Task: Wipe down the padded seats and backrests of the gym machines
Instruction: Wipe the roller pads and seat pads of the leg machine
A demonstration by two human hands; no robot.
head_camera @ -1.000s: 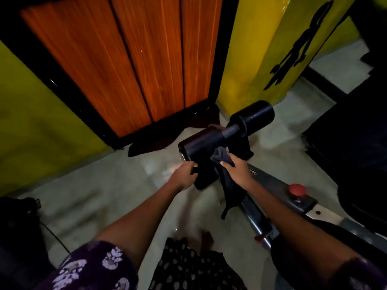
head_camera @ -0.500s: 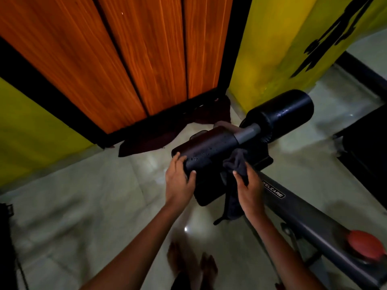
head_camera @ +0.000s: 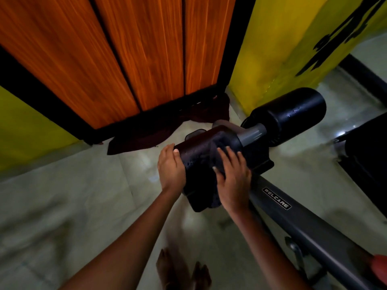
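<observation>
Two black padded rollers sit on a grey crossbar at the end of a gym bench. The near roller [head_camera: 201, 147] is wet with droplets. My left hand [head_camera: 170, 168] grips its left end, thumb on top. A dark cloth [head_camera: 204, 191] is draped over the roller's front and hangs below it. My right hand [head_camera: 232, 176] presses flat on that cloth, fingers spread. The far roller [head_camera: 293, 114] stands free to the right, past the bare grey axle [head_camera: 252, 135].
The grey bench frame [head_camera: 297, 218] labelled WELCARE runs down to the right, with a red knob [head_camera: 380, 268] at the edge. An orange wooden door [head_camera: 129, 59] and yellow walls stand behind. A dark rag [head_camera: 150, 135] lies at the door's foot. My bare feet [head_camera: 184, 271] are on the tiled floor.
The view has drawn closer. My right hand has moved up from the hanging cloth and spread it flat over the near roller. My left hand has slid to the roller's left end.
</observation>
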